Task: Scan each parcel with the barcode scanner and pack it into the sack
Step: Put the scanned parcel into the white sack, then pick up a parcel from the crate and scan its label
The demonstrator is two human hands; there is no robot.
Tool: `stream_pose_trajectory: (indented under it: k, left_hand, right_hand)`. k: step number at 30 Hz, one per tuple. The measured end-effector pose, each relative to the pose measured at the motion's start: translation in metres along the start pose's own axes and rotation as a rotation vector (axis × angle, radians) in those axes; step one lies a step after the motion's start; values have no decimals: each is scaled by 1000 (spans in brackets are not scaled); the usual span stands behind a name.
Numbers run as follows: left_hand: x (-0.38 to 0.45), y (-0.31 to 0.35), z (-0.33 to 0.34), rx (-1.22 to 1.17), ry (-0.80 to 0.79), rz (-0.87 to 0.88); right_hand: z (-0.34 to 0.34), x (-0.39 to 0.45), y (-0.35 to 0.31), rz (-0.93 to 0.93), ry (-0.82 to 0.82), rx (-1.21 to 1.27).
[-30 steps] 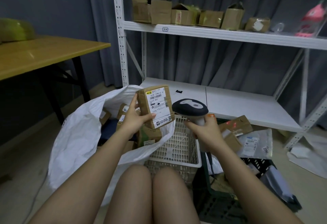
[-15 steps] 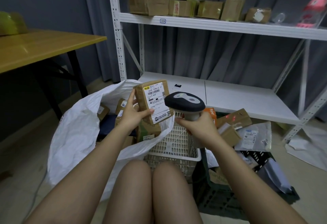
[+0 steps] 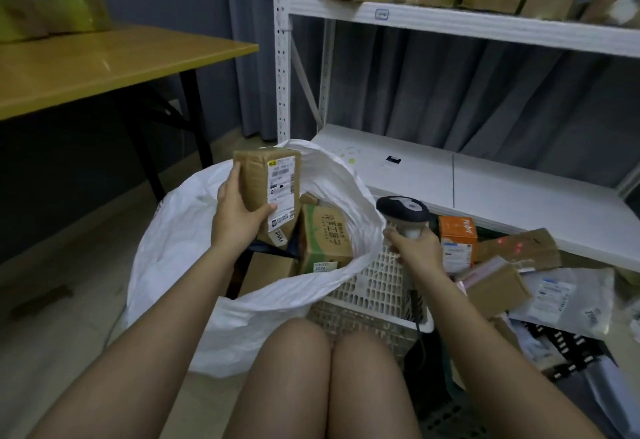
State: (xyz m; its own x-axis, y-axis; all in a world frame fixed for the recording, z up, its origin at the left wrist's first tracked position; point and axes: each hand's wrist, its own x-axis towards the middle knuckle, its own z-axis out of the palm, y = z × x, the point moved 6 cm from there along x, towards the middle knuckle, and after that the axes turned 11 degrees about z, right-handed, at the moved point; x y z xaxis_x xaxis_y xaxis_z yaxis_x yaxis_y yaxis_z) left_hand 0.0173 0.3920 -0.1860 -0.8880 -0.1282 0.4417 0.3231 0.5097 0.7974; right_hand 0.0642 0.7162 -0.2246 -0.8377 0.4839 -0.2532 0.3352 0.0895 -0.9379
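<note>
Packing step: your left hand grips the labelled parcel above the sack mouth, your right hand clasps the barcode scanner beside its right rim; next, lower and release inside.

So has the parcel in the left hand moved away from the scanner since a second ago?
Yes. The parcel has moved left, away from the scanner, and now hangs over the sack mouth.

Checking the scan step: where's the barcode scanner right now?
In the head view, the barcode scanner is right of centre, held upright in the right hand, just right of the white sack rim, above the white basket and left of the orange box.
</note>
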Motion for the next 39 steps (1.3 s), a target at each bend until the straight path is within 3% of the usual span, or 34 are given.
stream_pose_trajectory:
  k: [3, 8, 15, 19, 23, 26, 31, 36, 39]
  left_hand:
    - [5, -12, 15, 189, -92, 92]
    - [20, -20, 56, 605, -207, 390]
    - [35, -50, 115, 893, -350, 648]
    - [42, -85, 132, 1045, -478, 553]
    - [60, -125, 126, 1124, -722, 246]
    - [75, -136, 108, 1186, -769, 94]
    - [71, -112, 93, 862, -725, 15]
    - [42, -72, 78, 304, -567, 95]
    - [18, -38, 75, 146, -559, 81]
  right_hand:
    - [24, 39, 20, 56, 29, -47]
    - [50, 93, 51, 120, 111, -162]
    - [81, 130, 85, 178, 50, -195]
    - [91, 126, 75, 112, 7, -94]
    - [95, 105, 11, -59, -46, 90]
    - [99, 89, -34, -157, -95, 189]
    - [116, 67, -46, -151, -184, 116]
    - [99, 53, -31, -81, -102, 103]
    - [77, 44, -20, -15, -90, 61]
